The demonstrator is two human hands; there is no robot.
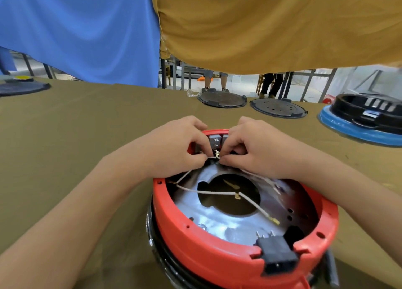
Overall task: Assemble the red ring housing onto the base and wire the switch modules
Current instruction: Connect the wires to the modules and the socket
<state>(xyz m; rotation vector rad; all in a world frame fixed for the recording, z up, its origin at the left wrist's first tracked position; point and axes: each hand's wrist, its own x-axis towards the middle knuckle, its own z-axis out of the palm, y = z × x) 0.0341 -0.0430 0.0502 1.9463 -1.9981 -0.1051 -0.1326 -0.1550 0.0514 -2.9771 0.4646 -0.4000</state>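
Fingertips of my left hand (182,145) and right hand (250,146) pinch a white wire (214,157) at the grey switch modules (215,141) inside the red ring housing (217,251).

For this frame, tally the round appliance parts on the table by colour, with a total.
Red ring housing: 1
Dark round plates: 3
Black unit on blue base: 1
Total: 5
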